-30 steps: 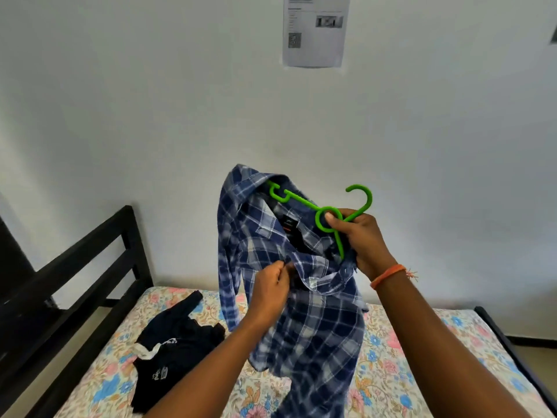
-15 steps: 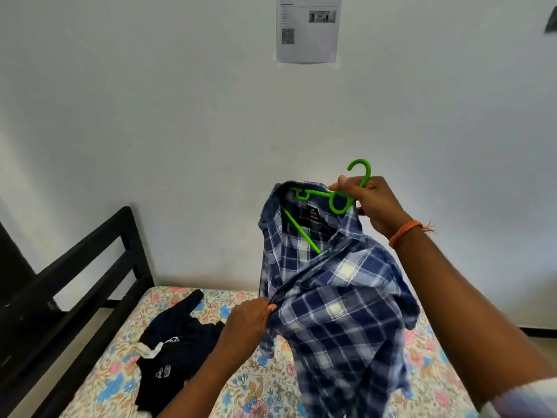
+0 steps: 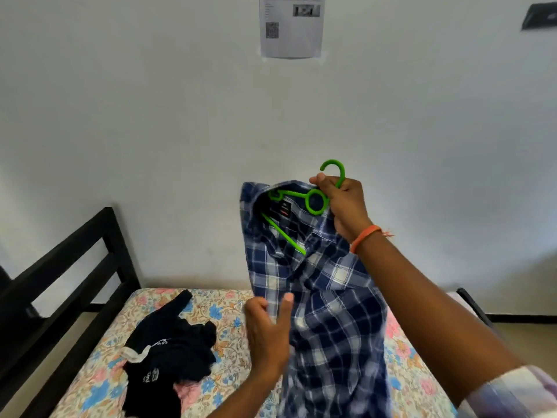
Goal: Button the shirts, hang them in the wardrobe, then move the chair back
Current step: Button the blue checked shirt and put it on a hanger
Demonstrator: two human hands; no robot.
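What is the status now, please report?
Right hand grips green hanger, plaid shirt draped on it. Left hand at shirt front, grip unclear. Dark garment on bed.

Blue plaid shirt (image 3: pixel 325 297) unbuttoned, hanging crumpled on green hanger (image 3: pixel 315 200).

The plaid shirt (image 3: pixel 328 300) runs off the bottom edge, its lower half smeared by motion blur. The green hanger (image 3: pixel 315 201) is only partly exposed — one arm and the far shoulder sit inside the collar, and the neck is covered by the right hand (image 3: pixel 346 203). The left hand (image 3: pixel 268 330) is blurred; contact with the cloth cannot be confirmed. The wall notice (image 3: pixel 291 25) is cut by the top edge — its text is too small to read. Print on the dark garment (image 3: pixel 171 351) is illegible.
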